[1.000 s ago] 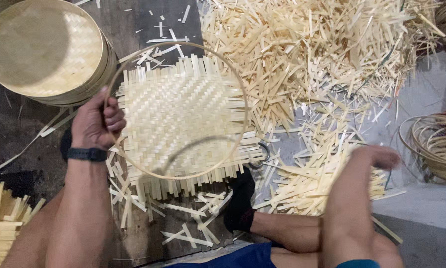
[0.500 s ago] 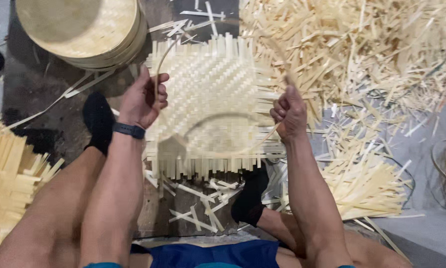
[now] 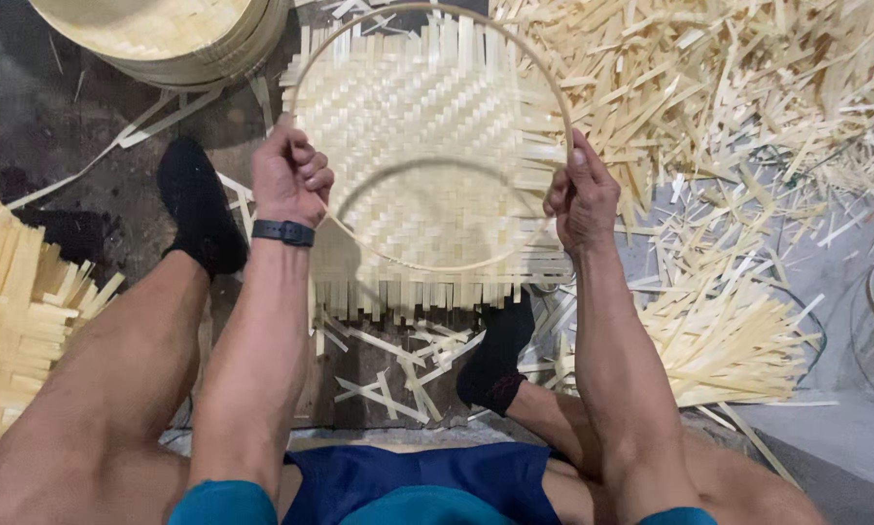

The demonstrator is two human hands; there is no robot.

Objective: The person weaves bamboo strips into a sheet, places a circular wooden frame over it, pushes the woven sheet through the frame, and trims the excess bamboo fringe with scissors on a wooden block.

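Hoop of thin bamboo lies over the woven mat, gripped closed by left hand at 9 o'clock and right hand at 3 o'clock; I think equal downward pressure keeps it centred on the weave, away from the loose fringe

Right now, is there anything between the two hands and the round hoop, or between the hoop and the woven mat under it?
Nothing visible. The left hand and right hand grip the thin round hoop directly on opposite sides. The hoop sits over the woven bamboo mat, with nothing lying between them.
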